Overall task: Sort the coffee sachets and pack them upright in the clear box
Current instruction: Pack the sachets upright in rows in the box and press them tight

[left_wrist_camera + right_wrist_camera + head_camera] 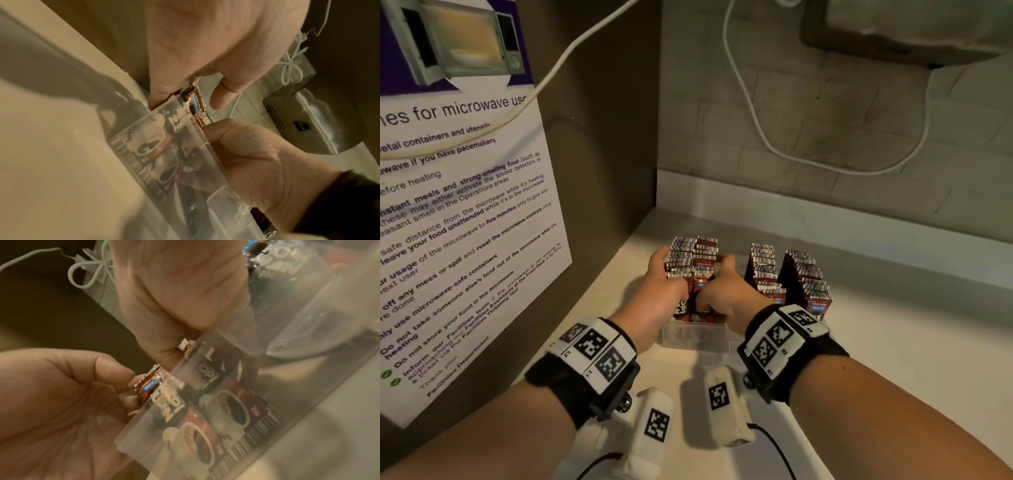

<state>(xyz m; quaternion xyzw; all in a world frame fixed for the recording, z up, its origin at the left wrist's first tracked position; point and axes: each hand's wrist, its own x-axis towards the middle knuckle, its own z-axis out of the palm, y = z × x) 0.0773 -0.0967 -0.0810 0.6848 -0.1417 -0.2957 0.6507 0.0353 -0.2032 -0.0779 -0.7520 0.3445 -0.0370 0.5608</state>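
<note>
Two hands over clear box (pixel 695 337), left hand (pixel 659 301) and right hand (pixel 726 298) fingers clasping upright coffee sachets (pixel 693 270) between them, on tabletop (pixel 893 342).

Dim, warm yellowish light, soft focus throughout.
The head view bends straight lines at its edges; both wrist views are blurred up close, a long dark shadow crosses the surface (pixel 51 129), and the clear box (pixel 226 369) shows hazy glare.
</note>
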